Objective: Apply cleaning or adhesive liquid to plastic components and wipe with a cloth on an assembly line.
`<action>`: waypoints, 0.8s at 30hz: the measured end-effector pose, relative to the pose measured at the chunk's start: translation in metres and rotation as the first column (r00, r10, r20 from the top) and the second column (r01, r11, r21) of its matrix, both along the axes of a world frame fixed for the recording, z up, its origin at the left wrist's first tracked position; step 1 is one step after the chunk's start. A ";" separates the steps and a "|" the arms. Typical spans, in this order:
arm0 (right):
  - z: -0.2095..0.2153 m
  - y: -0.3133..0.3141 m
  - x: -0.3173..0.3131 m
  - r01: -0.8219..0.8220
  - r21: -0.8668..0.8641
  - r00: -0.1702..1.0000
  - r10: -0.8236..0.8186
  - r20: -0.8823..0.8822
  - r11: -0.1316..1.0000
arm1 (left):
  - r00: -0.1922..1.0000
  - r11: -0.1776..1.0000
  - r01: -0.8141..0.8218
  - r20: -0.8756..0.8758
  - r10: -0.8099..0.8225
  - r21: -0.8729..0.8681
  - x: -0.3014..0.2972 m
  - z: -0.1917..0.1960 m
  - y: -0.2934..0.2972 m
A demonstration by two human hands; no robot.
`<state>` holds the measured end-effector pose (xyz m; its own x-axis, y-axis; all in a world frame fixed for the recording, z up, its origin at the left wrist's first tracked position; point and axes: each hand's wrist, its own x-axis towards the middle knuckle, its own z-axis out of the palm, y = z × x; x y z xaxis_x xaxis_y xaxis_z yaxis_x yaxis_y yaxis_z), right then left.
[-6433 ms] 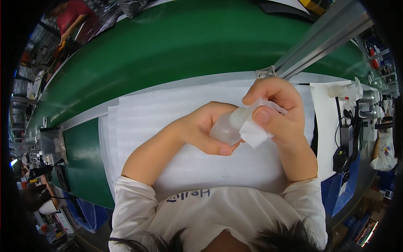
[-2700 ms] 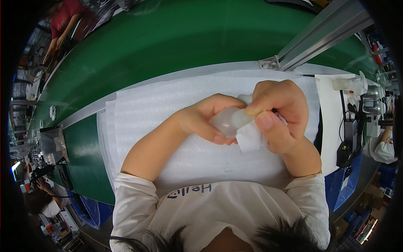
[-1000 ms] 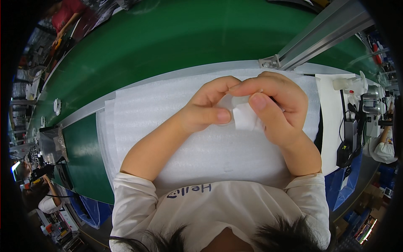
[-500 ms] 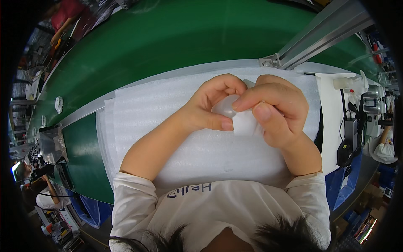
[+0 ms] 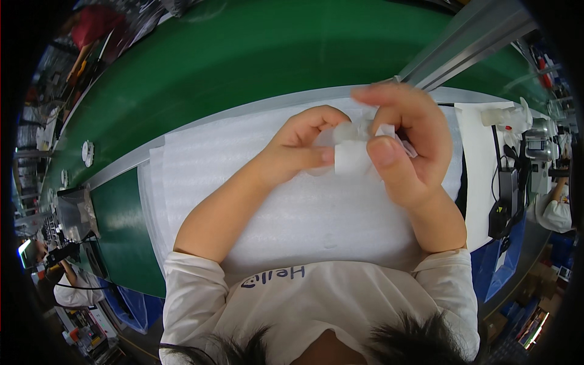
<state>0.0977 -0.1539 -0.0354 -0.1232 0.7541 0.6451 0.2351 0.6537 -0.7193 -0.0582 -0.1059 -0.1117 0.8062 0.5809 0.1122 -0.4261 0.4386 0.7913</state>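
Translucent piece (image 5: 347, 132) in L hand (image 5: 292, 151): long axis diag., narrow end far-R.

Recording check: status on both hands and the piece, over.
Left hand gripping translucent rounded piece. Right hand holding white wipe, index finger extended. White wipe and fingers partly hiding the piece. White foam sheet beneath.

Mat (image 5: 207, 158) free leftward; post (image 5: 468, 45) seemingly crowds right fingers (image 5: 389, 95).

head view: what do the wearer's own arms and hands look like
The left hand and right hand are bare, as are both forearms; no gloves, wristbands or cables show on them. Loose, short white fabric sleeves end near the elbows.
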 end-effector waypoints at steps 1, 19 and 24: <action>0.000 0.000 0.000 0.033 -0.028 0.999 -0.033 -0.010 0.999 | 0.995 0.998 -0.063 -0.078 0.064 0.013 0.001 0.002 0.001; 0.013 -0.018 -0.011 -0.188 -0.399 0.963 0.248 0.104 0.897 | 0.747 0.525 -0.571 0.133 0.652 0.631 -0.023 0.060 0.000; 0.015 -0.018 -0.014 -0.166 -0.332 0.938 0.253 0.238 0.929 | 0.823 0.331 -0.404 0.180 0.539 0.853 -0.032 0.078 -0.009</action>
